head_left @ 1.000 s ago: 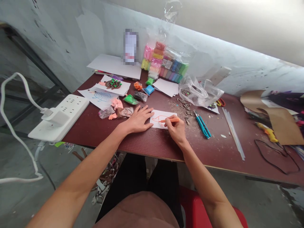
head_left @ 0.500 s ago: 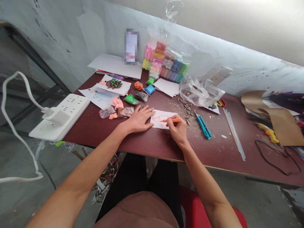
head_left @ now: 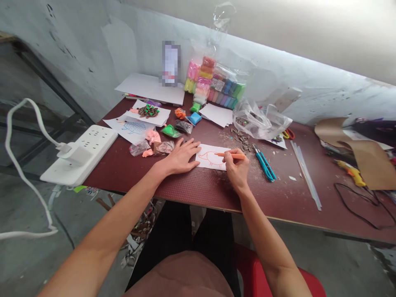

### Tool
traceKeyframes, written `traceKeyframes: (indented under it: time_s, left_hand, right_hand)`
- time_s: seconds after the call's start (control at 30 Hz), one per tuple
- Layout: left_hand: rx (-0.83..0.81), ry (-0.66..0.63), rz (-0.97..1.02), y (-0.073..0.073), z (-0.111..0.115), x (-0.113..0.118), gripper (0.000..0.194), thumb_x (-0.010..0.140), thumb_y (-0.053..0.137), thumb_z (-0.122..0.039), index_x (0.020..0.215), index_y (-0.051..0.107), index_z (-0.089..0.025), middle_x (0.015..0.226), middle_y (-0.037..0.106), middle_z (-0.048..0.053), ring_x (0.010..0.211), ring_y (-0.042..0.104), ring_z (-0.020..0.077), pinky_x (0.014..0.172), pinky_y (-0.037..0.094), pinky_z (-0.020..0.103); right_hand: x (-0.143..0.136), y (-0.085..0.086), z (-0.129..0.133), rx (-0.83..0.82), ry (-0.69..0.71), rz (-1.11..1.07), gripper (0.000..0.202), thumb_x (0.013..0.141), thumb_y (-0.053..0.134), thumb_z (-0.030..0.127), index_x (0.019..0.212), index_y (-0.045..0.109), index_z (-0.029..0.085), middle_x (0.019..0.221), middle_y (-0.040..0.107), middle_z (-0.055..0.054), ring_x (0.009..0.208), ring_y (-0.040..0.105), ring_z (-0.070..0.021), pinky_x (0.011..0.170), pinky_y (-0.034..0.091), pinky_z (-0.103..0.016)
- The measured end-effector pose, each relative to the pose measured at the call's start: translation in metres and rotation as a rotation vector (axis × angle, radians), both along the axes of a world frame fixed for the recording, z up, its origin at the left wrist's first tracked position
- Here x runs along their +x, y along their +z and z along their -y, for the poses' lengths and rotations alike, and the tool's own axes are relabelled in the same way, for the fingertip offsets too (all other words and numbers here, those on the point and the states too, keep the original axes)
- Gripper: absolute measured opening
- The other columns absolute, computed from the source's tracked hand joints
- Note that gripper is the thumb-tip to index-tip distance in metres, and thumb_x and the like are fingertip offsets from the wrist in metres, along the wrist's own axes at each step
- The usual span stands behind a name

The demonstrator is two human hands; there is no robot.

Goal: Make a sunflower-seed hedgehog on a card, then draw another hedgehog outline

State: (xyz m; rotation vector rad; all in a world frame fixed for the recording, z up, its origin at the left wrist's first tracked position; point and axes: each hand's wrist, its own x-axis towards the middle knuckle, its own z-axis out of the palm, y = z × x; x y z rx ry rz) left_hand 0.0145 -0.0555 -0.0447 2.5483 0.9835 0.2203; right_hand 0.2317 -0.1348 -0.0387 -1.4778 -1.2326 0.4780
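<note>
A small white paper [head_left: 206, 164] with an orange outline drawing lies near the table's front edge. My left hand [head_left: 182, 157] rests flat with spread fingers, its fingertips at the paper's left edge. My right hand [head_left: 237, 167] is closed round an orange pen [head_left: 238, 156], whose tip is over the upper part of the drawing. Left of my left hand sit a brown clay packet [head_left: 163, 147] and pink clay [head_left: 152, 136]. Behind it are a green packet [head_left: 171, 131] and a black packet [head_left: 183, 126].
Blue-handled tools [head_left: 265, 165] and sunflower seeds [head_left: 241, 138] lie right of the paper, with a plastic bag [head_left: 262, 119] behind. A white power strip [head_left: 78, 156] is at the left. Glue sticks [head_left: 305, 175] and a yellow glue gun [head_left: 352, 172] lie at the right.
My right hand has moved slightly right with the orange pen. More orange lines show on the paper, including short strokes under the outline. My left hand has stayed in place.
</note>
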Motion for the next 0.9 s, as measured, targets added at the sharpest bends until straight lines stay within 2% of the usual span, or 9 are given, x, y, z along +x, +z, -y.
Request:
traceKeyframes:
  time_s: [0.17,0.3,0.5,0.67,0.8,0.9]
  left_hand:
    - [0.013,0.004,0.012,0.001,0.0,0.001,0.055,0.096,0.06,-0.038,0.147,0.057,-0.018,0.167,0.041,0.013,0.159,0.029,0.0338,0.129,0.013,0.061]
    - [0.027,0.009,0.041,-0.001,-0.001,0.001,0.05,0.095,0.06,-0.035,0.142,0.061,-0.019,0.163,0.047,0.012,0.157,0.033,0.0344,0.129,0.014,0.063]
    - [0.033,0.021,0.038,-0.003,-0.001,0.0,0.048,0.095,0.058,-0.031,0.142,0.061,-0.019,0.163,0.048,0.011,0.156,0.035,0.0344,0.128,0.015,0.065]
    - [0.024,0.027,0.048,-0.002,-0.001,-0.001,0.053,0.094,0.06,-0.032,0.145,0.058,-0.017,0.164,0.046,0.013,0.156,0.034,0.0341,0.128,0.014,0.064]
    - [0.036,0.029,0.076,-0.004,-0.001,-0.001,0.056,0.092,0.061,-0.034,0.146,0.057,-0.017,0.165,0.043,0.015,0.156,0.035,0.035,0.128,0.014,0.065]
    - [0.041,0.029,0.076,-0.006,-0.002,-0.001,0.056,0.092,0.061,-0.035,0.146,0.057,-0.017,0.163,0.046,0.016,0.156,0.035,0.0348,0.128,0.014,0.064]
  right_hand:
    - [-0.001,0.004,0.0,0.018,0.032,-0.009,0.027,0.088,0.064,0.043,0.072,0.061,0.022,0.064,0.064,0.0,0.058,0.059,-0.0163,0.057,0.045,-0.03]
    - [0.0,0.005,0.001,0.022,0.038,-0.031,0.026,0.086,0.065,0.042,0.072,0.062,0.021,0.064,0.063,0.0,0.059,0.058,-0.0158,0.059,0.044,-0.03]
    - [0.003,0.003,-0.001,-0.024,0.05,-0.171,0.03,0.086,0.069,0.05,0.086,0.066,0.02,0.061,0.057,0.003,0.054,0.052,-0.0136,0.052,0.037,-0.027]
    - [0.005,0.003,-0.003,-0.022,0.066,-0.239,0.045,0.088,0.065,0.064,0.073,0.059,0.022,0.056,0.05,0.004,0.046,0.038,-0.009,0.045,0.028,-0.026]
    - [0.009,0.003,-0.005,-0.02,0.033,-0.265,0.051,0.087,0.065,0.068,0.066,0.055,0.022,0.052,0.044,0.006,0.046,0.034,-0.0082,0.046,0.027,-0.025]
    - [0.012,0.002,-0.006,-0.042,0.02,-0.311,0.052,0.084,0.066,0.07,0.066,0.055,0.022,0.05,0.04,0.007,0.045,0.031,-0.0078,0.045,0.026,-0.025]
